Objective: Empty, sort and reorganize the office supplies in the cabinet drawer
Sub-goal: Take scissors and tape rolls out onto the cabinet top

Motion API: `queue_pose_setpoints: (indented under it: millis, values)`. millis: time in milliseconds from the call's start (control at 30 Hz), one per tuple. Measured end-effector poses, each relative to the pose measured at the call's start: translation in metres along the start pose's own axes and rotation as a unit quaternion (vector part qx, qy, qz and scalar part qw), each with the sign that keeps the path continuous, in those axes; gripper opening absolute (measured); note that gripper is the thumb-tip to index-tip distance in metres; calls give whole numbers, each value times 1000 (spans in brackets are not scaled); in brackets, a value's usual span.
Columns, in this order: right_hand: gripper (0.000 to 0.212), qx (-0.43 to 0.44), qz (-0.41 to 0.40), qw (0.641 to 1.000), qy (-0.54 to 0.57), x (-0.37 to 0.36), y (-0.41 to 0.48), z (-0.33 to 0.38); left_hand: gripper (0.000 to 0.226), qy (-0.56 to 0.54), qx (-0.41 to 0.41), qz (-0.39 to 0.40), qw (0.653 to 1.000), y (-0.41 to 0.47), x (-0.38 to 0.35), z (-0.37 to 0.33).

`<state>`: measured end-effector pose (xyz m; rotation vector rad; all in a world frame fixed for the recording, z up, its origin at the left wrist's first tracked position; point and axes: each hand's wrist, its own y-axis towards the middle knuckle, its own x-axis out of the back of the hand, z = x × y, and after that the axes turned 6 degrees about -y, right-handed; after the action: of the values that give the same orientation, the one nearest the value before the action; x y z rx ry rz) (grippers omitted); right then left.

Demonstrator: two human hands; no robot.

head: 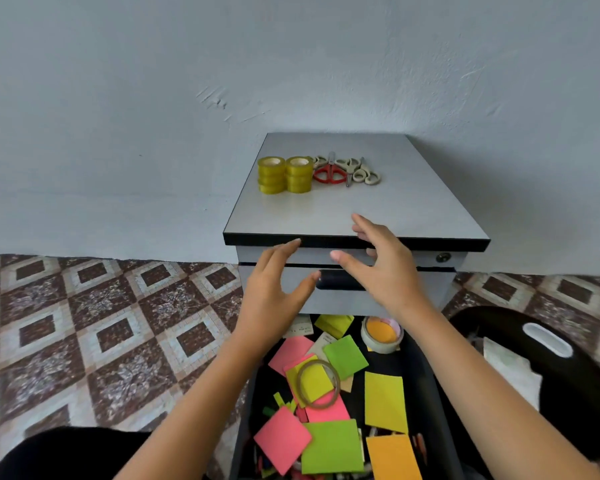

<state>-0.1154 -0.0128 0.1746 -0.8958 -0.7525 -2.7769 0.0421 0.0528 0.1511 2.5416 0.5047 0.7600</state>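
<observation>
Floor [84,323]: patterned tiles in brown and cream, filling the left of the frame below a pale blue wall [153,98].

Cabinet [347,303]: grey, centre frame, against the wall; a lock [443,257] sits at the upper right of its front.

Worktop [378,209]: grey cabinet top with a black edge. At its back left stand two stacks of yellow tape rolls [284,174], side by side and touching. Just right of them lie red-handled scissors [329,174], then a cluster of beige-handled scissors [361,171].

Left hand [274,289]: raised in front of the cabinet face, fingers apart and straight, holding nothing; fingertips near the worktop's black edge.

Right hand [385,271]: raised beside it, fingers spread, holding nothing; upper fingertips at the worktop's front edge, contact cannot be told.

Drawer [420,375]: the lowest, pulled open, lower centre between the forearms. Inside are loose sticky notes [331,445] in pink, green, yellow and orange, overlapping. A thin tape ring [318,384] lies on the notes mid-drawer; a wide tape roll [381,334] sits at the back right.

Black object [575,403]: lower right on the floor, with a white oval cut-out.
</observation>
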Motion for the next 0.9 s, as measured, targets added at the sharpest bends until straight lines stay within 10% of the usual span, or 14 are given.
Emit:
queue_pose_setpoints:
  millis: [900]
  values:
    - [69,-317,58,946,-44,-95,-138,-172,68,80,267,185,942,-132,-109,143]
